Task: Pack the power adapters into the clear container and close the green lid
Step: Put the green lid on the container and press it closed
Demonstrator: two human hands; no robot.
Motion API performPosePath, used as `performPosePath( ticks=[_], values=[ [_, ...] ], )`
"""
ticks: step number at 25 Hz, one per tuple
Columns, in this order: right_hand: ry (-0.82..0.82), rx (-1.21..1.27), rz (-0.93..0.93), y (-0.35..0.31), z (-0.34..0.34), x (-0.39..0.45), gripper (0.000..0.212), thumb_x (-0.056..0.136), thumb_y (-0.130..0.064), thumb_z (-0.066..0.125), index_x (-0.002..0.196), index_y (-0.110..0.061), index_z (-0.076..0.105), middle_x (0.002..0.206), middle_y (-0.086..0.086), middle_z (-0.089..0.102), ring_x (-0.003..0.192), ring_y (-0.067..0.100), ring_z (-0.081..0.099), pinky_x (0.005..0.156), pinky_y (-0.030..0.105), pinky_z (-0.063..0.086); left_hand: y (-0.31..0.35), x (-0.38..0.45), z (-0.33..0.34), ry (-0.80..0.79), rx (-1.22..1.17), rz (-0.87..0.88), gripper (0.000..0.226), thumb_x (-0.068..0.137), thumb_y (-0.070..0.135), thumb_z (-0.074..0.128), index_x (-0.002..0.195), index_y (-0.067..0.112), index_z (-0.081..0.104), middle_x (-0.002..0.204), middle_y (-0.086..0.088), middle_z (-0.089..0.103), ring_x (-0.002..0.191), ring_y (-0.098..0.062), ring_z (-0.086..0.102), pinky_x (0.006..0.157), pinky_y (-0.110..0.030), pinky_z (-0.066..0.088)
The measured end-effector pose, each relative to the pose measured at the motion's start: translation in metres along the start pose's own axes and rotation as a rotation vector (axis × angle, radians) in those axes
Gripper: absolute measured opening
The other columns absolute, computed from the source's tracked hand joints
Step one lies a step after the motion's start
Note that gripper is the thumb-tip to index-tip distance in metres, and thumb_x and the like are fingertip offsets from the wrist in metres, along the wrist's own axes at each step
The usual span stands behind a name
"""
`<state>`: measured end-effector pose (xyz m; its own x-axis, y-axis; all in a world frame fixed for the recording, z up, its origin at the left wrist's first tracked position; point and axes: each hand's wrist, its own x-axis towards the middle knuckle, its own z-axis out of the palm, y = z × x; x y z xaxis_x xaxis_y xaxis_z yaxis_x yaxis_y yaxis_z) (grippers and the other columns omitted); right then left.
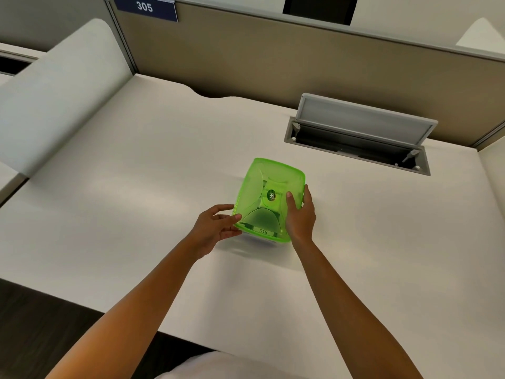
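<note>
We read three markings. A white strip label (263, 231) on the near edge of the green lid (269, 199) carries the number "018". A dark oval logo (271, 194) sits at the lid's centre; its lettering is too small for us to read. A blue sign (145, 8) at the upper left of the partition shows "305" in white numerals.

The green lid lies on top of the clear container (258, 238), of which we see only a pale sliver below the lid's near edge. Dark shapes show through the translucent green; we cannot identify them as adapters with certainty.

Our left hand (216, 228) holds the lid's near-left corner, thumb on top and fingers curled under the edge. Our right hand (300, 212) clasps the right side, thumb lying across the lid's top and fingers wrapped around the outer rim.

The container stands near the middle of a white desk (136, 192). Behind and to the right of it, a grey cable hatch (360, 135) is set into the desk with its flap raised. A tan partition (246, 58) closes off the far edge, and a pale divider panel (54, 91) stands at the left. Dark flooring (35, 329) is visible below the near edge of the desk.
</note>
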<state>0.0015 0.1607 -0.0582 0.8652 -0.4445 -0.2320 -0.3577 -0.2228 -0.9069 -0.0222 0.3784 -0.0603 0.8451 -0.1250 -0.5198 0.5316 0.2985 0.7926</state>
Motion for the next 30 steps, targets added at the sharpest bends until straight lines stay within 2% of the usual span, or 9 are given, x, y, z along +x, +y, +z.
performPosePath(
  ticks=[4,6,8,13,16,19,21,24,30],
  values=[
    [-0.017,0.041,0.029,0.003,-0.003,-0.004,0.058,0.095,-0.047,0.055,0.145,-0.018,0.045,0.142,0.006,0.055,0.128,0.026,0.053,0.106,0.041,0.046,0.000,0.002,-0.001,-0.004,-0.015,-0.018,0.033,0.083,0.000,0.074,0.113,0.001,0.061,0.099,-0.027,0.065,0.077,-0.032,0.073,0.071,-0.039,0.061],
    [-0.021,0.103,0.082,0.011,-0.006,-0.016,0.053,0.092,-0.051,0.058,0.133,-0.018,0.054,0.128,0.004,0.061,0.110,0.021,0.061,0.083,0.028,0.052,0.000,0.003,-0.001,-0.011,-0.002,-0.023,0.031,0.084,0.000,0.073,0.112,0.001,0.060,0.098,-0.026,0.064,0.076,-0.032,0.073,0.071,-0.039,0.061],
    [-0.006,0.121,0.119,0.026,-0.008,-0.035,0.053,0.089,-0.055,0.060,0.127,-0.018,0.056,0.118,0.003,0.061,0.097,0.017,0.061,0.068,0.019,0.047,0.001,0.004,0.001,-0.004,0.023,-0.024,0.029,0.085,-0.001,0.072,0.110,-0.001,0.058,0.097,-0.026,0.064,0.074,-0.031,0.073,0.070,-0.039,0.062],
    [0.133,0.139,0.088,0.037,-0.014,-0.053,0.036,0.092,-0.049,0.059,0.114,-0.021,0.059,0.104,0.007,0.061,0.093,0.022,0.059,0.070,0.027,0.050,0.001,-0.002,0.005,-0.139,0.113,-0.209,0.030,0.073,-0.001,0.078,0.093,0.001,0.056,0.089,-0.023,0.065,0.071,-0.031,0.072,0.071,-0.039,0.063],
    [0.207,0.103,0.039,0.033,-0.028,-0.038,0.024,0.094,-0.041,0.057,0.101,-0.020,0.065,0.091,0.002,0.062,0.084,0.019,0.059,0.078,0.036,0.049,-0.006,-0.005,0.008,-0.307,0.391,-0.303,0.046,0.075,0.017,0.085,0.107,-0.004,0.060,0.092,-0.019,0.065,0.078,-0.030,0.072,0.074,-0.042,0.061],
    [0.189,0.020,-0.038,0.035,-0.035,-0.028,0.022,0.098,-0.036,0.053,0.098,-0.019,0.067,0.089,0.004,0.064,0.084,0.021,0.060,0.078,0.036,0.048,0.005,0.006,0.012,-0.137,0.437,-0.282,0.066,0.076,0.056,0.077,0.104,-0.002,0.060,0.087,-0.014,0.061,0.074,-0.030,0.068,0.068,-0.044,0.060],
    [0.163,-0.015,-0.109,0.036,-0.035,-0.024,0.021,0.098,-0.033,0.053,0.098,-0.018,0.068,0.090,0.007,0.066,0.082,0.022,0.059,0.074,0.035,0.047,0.021,0.022,0.018,0.015,0.427,-0.190,0.071,0.081,0.068,0.063,0.104,0.000,0.058,0.092,-0.016,0.061,0.073,-0.029,0.066,0.066,-0.043,0.061],
    [0.078,-0.059,-0.227,0.033,-0.041,-0.010,0.020,0.098,-0.027,0.056,0.093,-0.013,0.069,0.083,0.008,0.066,0.071,0.021,0.056,0.064,0.028,0.043,0.044,0.045,0.029,0.149,0.425,-0.059,0.073,0.089,0.067,0.052,0.112,-0.002,0.054,0.097,-0.018,0.061,0.077,-0.029,0.065,0.070,-0.044,0.062],
    [-0.106,-0.153,-0.337,0.019,-0.064,0.043,0.021,0.096,-0.026,0.059,0.091,-0.010,0.071,0.084,0.004,0.069,0.071,0.014,0.053,0.064,0.019,0.042,0.038,0.063,0.032,0.204,0.373,-0.006,0.044,0.094,0.054,0.055,0.090,0.010,0.052,0.076,-0.010,0.055,0.062,-0.022,0.060,0.070,-0.045,0.062]
  ],
)
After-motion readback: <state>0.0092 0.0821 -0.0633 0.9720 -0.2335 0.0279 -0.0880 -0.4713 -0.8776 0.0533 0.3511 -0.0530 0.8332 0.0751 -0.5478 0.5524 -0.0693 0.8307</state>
